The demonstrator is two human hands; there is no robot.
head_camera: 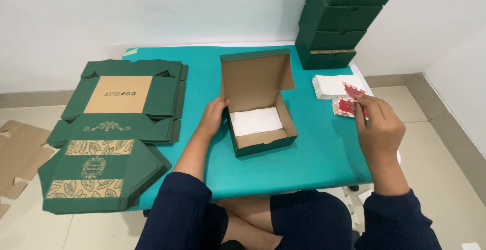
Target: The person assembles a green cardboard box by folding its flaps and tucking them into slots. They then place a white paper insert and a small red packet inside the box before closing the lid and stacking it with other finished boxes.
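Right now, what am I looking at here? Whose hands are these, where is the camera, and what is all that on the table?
No machine here: a person works with bare hands, and the one camera sits on their head, looking down. The left hand rests against the side of an open green box with white paper inside. The right hand pinches a small red card above a little pile of red cards, next to a stack of white sheets. All this lies on a green table. At the left are stacks of flat boxes, not yet folded; at the back, a tower of closed boxes.
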